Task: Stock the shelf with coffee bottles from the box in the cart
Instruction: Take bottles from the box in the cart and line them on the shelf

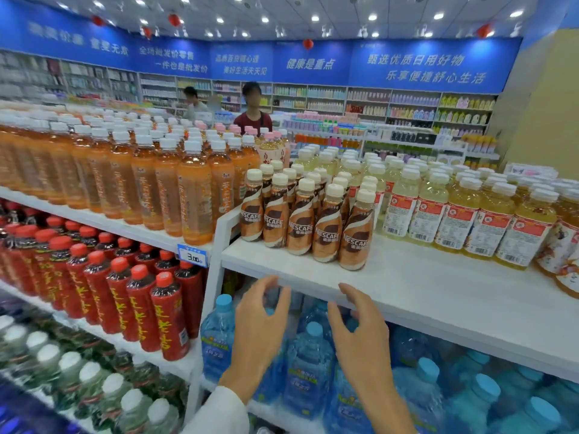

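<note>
On the near left end of the white top shelf (pixel 407 277), five brown-and-cream plastic Nescafe coffee bottles (pixel 300 214) with cream caps form the front row. Further rows behind them overlap too much to count, tall orange tea bottles (pixel 194 195) stand to their left, and pale yellow drink bottles (pixel 432 214) stand to their right. Below the shelf edge, the left hand (pixel 260 333) and right hand (pixel 360 339) hover apart before blue-capped water bottles (pixel 308 364), each grip loosely spread and empty.
</note>
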Motion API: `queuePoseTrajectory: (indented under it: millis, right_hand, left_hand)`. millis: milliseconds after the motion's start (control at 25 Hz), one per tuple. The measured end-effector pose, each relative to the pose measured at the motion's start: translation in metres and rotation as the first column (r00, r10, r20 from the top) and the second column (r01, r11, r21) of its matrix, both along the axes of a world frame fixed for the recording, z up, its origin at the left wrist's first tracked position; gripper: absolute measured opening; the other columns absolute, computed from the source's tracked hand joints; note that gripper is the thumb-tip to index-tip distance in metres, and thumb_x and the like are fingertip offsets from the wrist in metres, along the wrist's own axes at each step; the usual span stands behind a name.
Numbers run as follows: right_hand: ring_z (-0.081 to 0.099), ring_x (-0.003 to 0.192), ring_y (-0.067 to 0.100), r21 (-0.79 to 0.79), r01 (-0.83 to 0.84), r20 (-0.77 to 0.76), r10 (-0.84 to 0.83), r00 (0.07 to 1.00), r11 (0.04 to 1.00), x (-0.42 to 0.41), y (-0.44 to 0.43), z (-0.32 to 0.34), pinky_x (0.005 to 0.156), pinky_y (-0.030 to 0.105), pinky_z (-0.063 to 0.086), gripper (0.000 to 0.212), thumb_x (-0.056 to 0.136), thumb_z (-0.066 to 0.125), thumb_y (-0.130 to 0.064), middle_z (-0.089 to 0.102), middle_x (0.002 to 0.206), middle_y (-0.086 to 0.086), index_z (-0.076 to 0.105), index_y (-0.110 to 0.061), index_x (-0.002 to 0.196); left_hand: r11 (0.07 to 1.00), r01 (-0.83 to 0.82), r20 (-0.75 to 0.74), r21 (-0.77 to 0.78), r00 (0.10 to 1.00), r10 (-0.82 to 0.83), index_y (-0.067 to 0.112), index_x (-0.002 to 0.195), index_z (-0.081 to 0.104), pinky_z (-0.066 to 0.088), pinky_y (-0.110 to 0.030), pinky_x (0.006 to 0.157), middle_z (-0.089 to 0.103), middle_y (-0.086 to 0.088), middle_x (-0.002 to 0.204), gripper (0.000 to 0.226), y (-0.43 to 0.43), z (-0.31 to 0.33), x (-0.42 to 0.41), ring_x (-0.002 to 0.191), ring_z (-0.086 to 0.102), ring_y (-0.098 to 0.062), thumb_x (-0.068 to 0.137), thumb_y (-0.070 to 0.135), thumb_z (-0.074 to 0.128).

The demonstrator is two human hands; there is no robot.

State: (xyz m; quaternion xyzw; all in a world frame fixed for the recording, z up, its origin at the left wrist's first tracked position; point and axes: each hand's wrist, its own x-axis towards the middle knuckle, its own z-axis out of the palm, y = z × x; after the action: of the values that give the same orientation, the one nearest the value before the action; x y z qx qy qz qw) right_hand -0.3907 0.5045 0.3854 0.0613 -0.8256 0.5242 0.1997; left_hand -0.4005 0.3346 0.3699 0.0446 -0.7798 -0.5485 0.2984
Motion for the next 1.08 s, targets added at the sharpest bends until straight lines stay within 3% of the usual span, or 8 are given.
queuePoseTrajectory:
  millis: [120, 280, 400, 520, 680, 840, 960, 1080]
  right_hand:
    - [0.051, 0.120, -0.007, -0.026, -0.133, 0.036, 0.134, 0.990, 0.991, 0.024, -0.032, -0.026, 0.104, 0.025, 0.042, 0.037, 0.094, 0.061, -0.047, 0.055, 0.130, -0.031, 0.058, -0.043, 0.131]
    - [0.056, 0.124, 0.004, -0.065, -0.375, 0.157, 0.380, 0.911, 0.925, 0.053, -0.090, -0.074, 0.106, 0.031, 0.044, 0.038, 0.095, 0.065, -0.040, 0.062, 0.133, -0.017, 0.063, -0.032, 0.132]
    - [0.056, 0.128, 0.012, -0.126, -0.519, 0.328, 0.529, 0.783, 0.846, 0.081, -0.137, -0.117, 0.104, 0.032, 0.045, 0.038, 0.096, 0.064, -0.038, 0.061, 0.138, -0.010, 0.062, -0.031, 0.134]
    - [0.055, 0.129, 0.015, -0.144, -0.624, 0.476, 0.607, 0.636, 0.768, 0.104, -0.175, -0.156, 0.109, 0.040, 0.044, 0.037, 0.098, 0.059, -0.043, 0.058, 0.140, -0.010, 0.058, -0.036, 0.134]
    - [0.054, 0.128, 0.014, -0.119, -0.714, 0.607, 0.620, 0.497, 0.690, 0.126, -0.218, -0.200, 0.103, 0.030, 0.041, 0.042, 0.098, 0.060, -0.043, 0.058, 0.141, -0.007, 0.057, -0.029, 0.137]
    - [0.058, 0.118, 0.008, -0.038, -0.771, 0.718, 0.554, 0.421, 0.635, 0.140, -0.249, -0.238, 0.098, 0.029, 0.043, 0.040, 0.097, 0.060, -0.044, 0.062, 0.135, -0.008, 0.058, -0.030, 0.135]
    - [0.055, 0.127, 0.014, -0.018, -0.803, 0.808, 0.482, 0.340, 0.596, 0.149, -0.263, -0.264, 0.109, 0.040, 0.044, 0.045, 0.099, 0.059, -0.041, 0.060, 0.138, -0.005, 0.056, -0.022, 0.140]
    - [0.058, 0.124, 0.015, 0.028, -0.826, 0.868, 0.396, 0.300, 0.563, 0.158, -0.269, -0.282, 0.106, 0.038, 0.045, 0.034, 0.100, 0.058, -0.041, 0.064, 0.130, -0.006, 0.060, -0.026, 0.131]
  left_hand:
    - [0.993, -0.118, 0.086, 0.018, 0.989, 0.116, 0.035, 0.123, 0.065, 0.049, -0.023, 0.098, 0.067, 0.024, 0.118, 0.048, -0.032, -0.037, 0.050, 0.114, 0.059, 0.009, 0.089, 0.066, 0.053]
    - [0.946, -0.321, 0.224, 0.037, 0.926, 0.305, 0.029, 0.127, 0.066, 0.053, -0.031, 0.097, 0.070, 0.017, 0.120, 0.040, -0.080, -0.089, 0.129, 0.111, 0.064, 0.001, 0.097, 0.053, 0.057]
    - [0.885, -0.466, 0.362, 0.009, 0.826, 0.432, 0.032, 0.132, 0.063, 0.050, -0.023, 0.097, 0.067, 0.018, 0.127, 0.047, -0.111, -0.128, 0.194, 0.114, 0.061, 0.002, 0.097, 0.060, 0.052]
    - [0.806, -0.592, 0.446, -0.017, 0.717, 0.536, 0.027, 0.129, 0.065, 0.047, -0.025, 0.099, 0.070, 0.013, 0.123, 0.038, -0.137, -0.159, 0.248, 0.114, 0.063, -0.006, 0.100, 0.049, 0.057]
    - [0.709, -0.704, 0.566, 0.033, 0.598, 0.568, 0.036, 0.129, 0.062, 0.044, -0.022, 0.099, 0.064, 0.021, 0.125, 0.035, -0.163, -0.200, 0.305, 0.117, 0.059, -0.002, 0.099, 0.053, 0.055]
    - [0.618, -0.780, 0.695, 0.099, 0.499, 0.518, 0.032, 0.134, 0.060, 0.048, -0.036, 0.108, 0.064, 0.016, 0.131, 0.044, -0.184, -0.246, 0.345, 0.122, 0.057, -0.004, 0.098, 0.056, 0.052]
    - [0.569, -0.816, 0.777, 0.105, 0.424, 0.465, 0.025, 0.135, 0.062, 0.049, -0.029, 0.099, 0.067, 0.008, 0.129, 0.043, -0.198, -0.281, 0.363, 0.116, 0.061, -0.008, 0.100, 0.049, 0.056]
    - [0.571, -0.818, 0.883, 0.068, 0.315, 0.347, 0.025, 0.130, 0.061, 0.047, -0.030, 0.085, 0.070, 0.000, 0.120, 0.037, -0.207, -0.319, 0.373, 0.102, 0.064, -0.015, 0.101, 0.046, 0.054]
